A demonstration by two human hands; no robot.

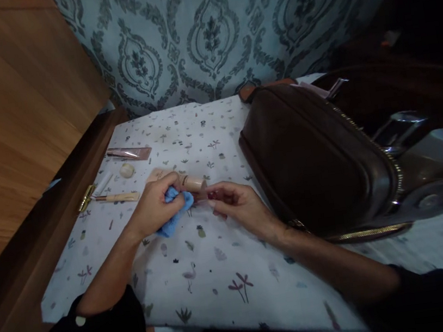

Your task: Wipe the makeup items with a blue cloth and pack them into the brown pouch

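A blue cloth (174, 211) is bunched in my left hand (156, 202), its fingers closed round it. Just to the right, my right hand (238, 202) pinches a small clear and reddish tube (203, 195), which looks like a lip gloss. The tube's left end meets the edge of the cloth; its far end is partly hidden by my fingers. Right behind my hands lies a beige cosmetic bottle (193, 182) on the patterned cloth cover (220, 270), partly covered by my left hand.
To the left lie a pink squeeze tube (131, 153), a small round cream-coloured item (127, 170), a brush with a pale handle (116, 198) and a gold-capped item (86, 198). An open dark brown bag (311, 159) stands at right. A wooden panel (15, 79) borders the left; a patterned curtain (207, 36) hangs behind.
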